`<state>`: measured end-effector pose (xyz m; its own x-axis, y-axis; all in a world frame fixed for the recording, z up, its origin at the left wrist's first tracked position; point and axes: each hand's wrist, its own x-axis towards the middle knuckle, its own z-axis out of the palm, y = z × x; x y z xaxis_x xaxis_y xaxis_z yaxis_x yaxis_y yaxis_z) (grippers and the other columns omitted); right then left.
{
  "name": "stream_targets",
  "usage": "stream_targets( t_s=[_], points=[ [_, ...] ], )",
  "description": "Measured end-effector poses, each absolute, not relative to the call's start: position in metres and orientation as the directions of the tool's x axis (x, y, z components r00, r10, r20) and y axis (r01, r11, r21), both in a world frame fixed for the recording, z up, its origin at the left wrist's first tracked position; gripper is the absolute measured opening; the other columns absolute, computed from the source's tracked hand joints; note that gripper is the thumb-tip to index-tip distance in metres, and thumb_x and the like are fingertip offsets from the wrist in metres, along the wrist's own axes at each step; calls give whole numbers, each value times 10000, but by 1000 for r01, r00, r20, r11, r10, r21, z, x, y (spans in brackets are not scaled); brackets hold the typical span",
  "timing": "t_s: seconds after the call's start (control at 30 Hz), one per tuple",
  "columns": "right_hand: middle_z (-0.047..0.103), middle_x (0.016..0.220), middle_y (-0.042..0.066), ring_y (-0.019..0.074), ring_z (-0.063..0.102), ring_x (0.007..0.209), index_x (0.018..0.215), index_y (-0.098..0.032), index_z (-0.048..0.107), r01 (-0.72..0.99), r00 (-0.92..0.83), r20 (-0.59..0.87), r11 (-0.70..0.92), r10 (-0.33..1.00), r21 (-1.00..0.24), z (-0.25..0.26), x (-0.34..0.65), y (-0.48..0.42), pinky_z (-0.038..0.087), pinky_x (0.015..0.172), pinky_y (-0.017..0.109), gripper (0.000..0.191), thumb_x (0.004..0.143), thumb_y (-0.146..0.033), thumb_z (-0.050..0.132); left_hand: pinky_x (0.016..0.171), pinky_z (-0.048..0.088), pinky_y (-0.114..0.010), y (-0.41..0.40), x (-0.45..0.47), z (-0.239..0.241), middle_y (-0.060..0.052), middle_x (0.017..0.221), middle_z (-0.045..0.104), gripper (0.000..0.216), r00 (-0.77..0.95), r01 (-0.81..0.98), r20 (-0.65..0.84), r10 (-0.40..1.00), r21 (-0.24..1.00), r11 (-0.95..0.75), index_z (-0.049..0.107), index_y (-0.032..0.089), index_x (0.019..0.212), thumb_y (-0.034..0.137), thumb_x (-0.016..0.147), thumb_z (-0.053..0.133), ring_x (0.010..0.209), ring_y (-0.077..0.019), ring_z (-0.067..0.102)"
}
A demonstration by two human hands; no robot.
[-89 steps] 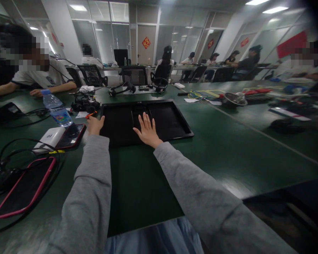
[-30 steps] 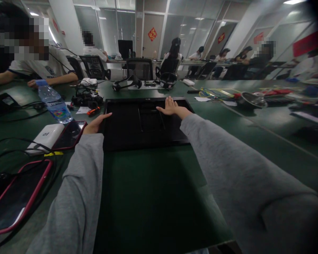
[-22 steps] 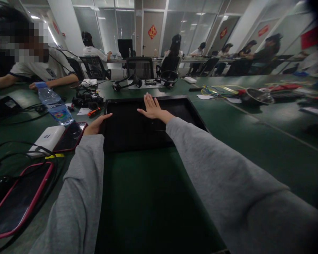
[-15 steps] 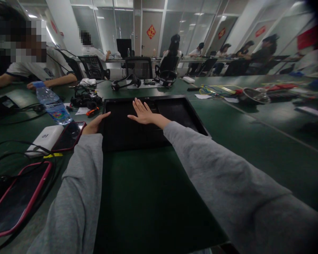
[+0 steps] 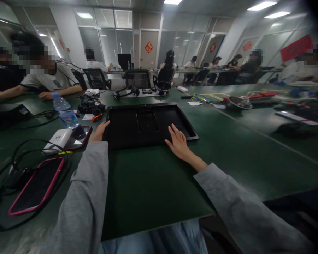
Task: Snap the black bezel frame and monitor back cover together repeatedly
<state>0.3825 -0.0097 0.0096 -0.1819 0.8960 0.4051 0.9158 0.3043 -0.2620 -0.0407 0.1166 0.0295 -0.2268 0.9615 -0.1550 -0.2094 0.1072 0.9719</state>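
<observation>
A shallow black tray [image 5: 122, 128] with a raised rim and a rectangular recess in its middle lies flat on the green table. My left hand [image 5: 98, 132] grips its left edge, thumb at the rim; the other fingers are mostly hidden. Over the tray's front right part is my right hand [image 5: 178, 143], palm down with the fingers spread, holding nothing. Whether its fingertips touch the tray I cannot tell.
To the left are a water bottle [image 5: 65, 112], a white box-shaped device [image 5: 57, 140], a phone in a pink case [image 5: 39, 187] and black cables. Behind the tray lies a black headset [image 5: 126, 92]. A metal bowl [image 5: 238, 103] stands at the right. Other people sit farther back.
My right hand has moved from above the middle of the tray toward me and right, uncovering the recess. My left hand stays at the left edge. The view has tilted up slightly.
</observation>
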Motion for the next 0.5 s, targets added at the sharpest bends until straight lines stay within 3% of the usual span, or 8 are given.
stream_targets(
  t_s=[0.07,0.13,0.27,0.4,0.5],
  points=[
    [200,1738,163,314,250,1590,1673,-227,250,923,-82,417,227,905,-310,-1,398,-19,281,1228,604,717,1035,-546,320,1024,582,-373,110,-40,27,-101,1083,790,325,-289,-188,-108,951,981,55,720,144,1193,258,889,719,1077,-223,750],
    [234,1725,160,335,289,1568,1626,-243,358,927,-42,417,192,908,-323,-6,405,-24,283,1215,629,669,1018,-521,378,1075,546,-362,103,-39,25,-103,1155,778,371,-336,-168,-80,939,985,24,695,152,1247,221,884,723,1153,-210,724],
    [332,1665,194,380,356,1514,1532,-193,489,915,81,470,121,879,-384,-1,409,-22,303,1188,664,615,979,-462,451,1093,534,-397,86,-34,21,-138,1272,745,463,-384,40,39,922,999,-25,649,140,1330,171,873,722,1215,-237,700],
    [584,1388,215,328,524,1340,1361,-150,625,847,205,582,155,787,-508,9,421,-8,419,1141,558,497,957,-273,361,1123,507,-381,72,-29,14,-174,1421,662,528,-371,195,119,921,980,-49,585,121,1405,124,882,659,1304,-246,651],
    [614,1293,227,320,558,1254,1314,-117,628,807,328,575,93,750,-583,13,431,7,426,1126,530,477,916,-234,394,1175,457,-392,65,-28,6,-161,1460,636,554,-356,347,199,913,935,-69,574,139,1421,125,872,644,1359,-249,609]
  ],
)
